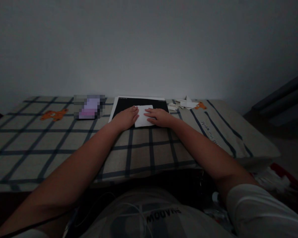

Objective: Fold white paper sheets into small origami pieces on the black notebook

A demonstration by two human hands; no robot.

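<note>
A small white sheet of paper (pixel 143 116) lies on a black board with a white rim (pixel 141 102) at the far middle of the checked bed cover. My left hand (pixel 126 118) rests flat on the paper's left edge, fingers together. My right hand (pixel 158 117) presses flat on its right edge. Both hands touch the paper from above; neither lifts it.
Several white paper scraps and folded pieces (pixel 183 104) lie right of the board. A blurred purple object (pixel 89 106) sits to its left. The checked cover (pixel 52 142) has orange cartoon prints (pixel 54 114). A pale wall stands behind; clutter lies on the floor at lower right (pixel 270 178).
</note>
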